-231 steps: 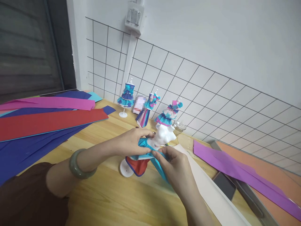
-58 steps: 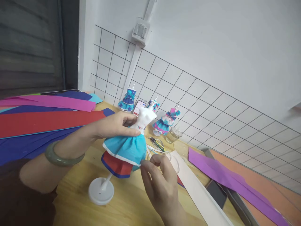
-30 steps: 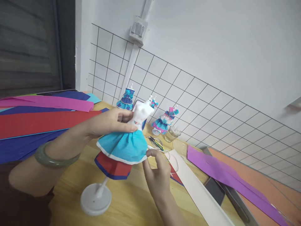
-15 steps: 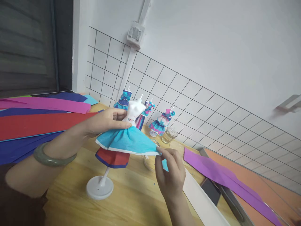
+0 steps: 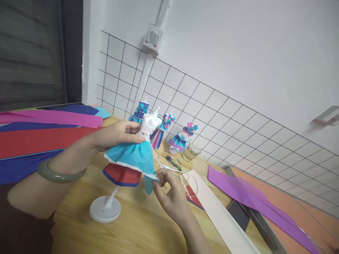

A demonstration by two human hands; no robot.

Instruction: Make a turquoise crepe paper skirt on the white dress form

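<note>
A small white dress form (image 5: 150, 123) on a round white base tilts a little in front of me. My left hand (image 5: 124, 133) grips its waist, the thumb pressing the top of a blue paper skirt (image 5: 132, 155) with a white hem. My right hand (image 5: 171, 192) pinches the skirt's lower right corner at the hem. Below the blue layer shows a red underskirt (image 5: 123, 174) with a dark blue border. From the waist a thin white ribbon (image 5: 156, 153) trails toward the table on the right.
Three dressed forms stand behind, including a pink-and-blue one (image 5: 182, 137) beside a glass of liquid (image 5: 191, 152). Small scissors (image 5: 173, 163), a white paper strip (image 5: 217, 211), purple paper (image 5: 249, 192) and a phone (image 5: 238, 215) lie rightward. Red paper sheets (image 5: 42, 143) are at left.
My right hand has moved left and slightly down, bringing the skirt's corner in toward the form. The form has shifted slightly left. The scissors and ribbon now show.
</note>
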